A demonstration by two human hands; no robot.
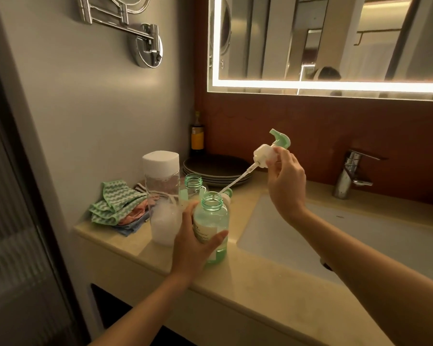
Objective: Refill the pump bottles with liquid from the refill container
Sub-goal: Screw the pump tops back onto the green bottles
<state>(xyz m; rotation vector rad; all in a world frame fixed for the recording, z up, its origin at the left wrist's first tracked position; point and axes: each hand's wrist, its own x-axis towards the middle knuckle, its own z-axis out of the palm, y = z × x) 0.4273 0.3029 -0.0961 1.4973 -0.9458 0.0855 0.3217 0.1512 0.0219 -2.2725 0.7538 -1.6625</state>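
Over the counter (235, 283), pump (266, 156) tilted, tube (238, 181) pointing down-left

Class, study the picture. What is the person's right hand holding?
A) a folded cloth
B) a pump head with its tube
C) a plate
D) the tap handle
B: the right hand grips the pump head raised above the counter, its tube clear of the open green bottle held by the left hand.
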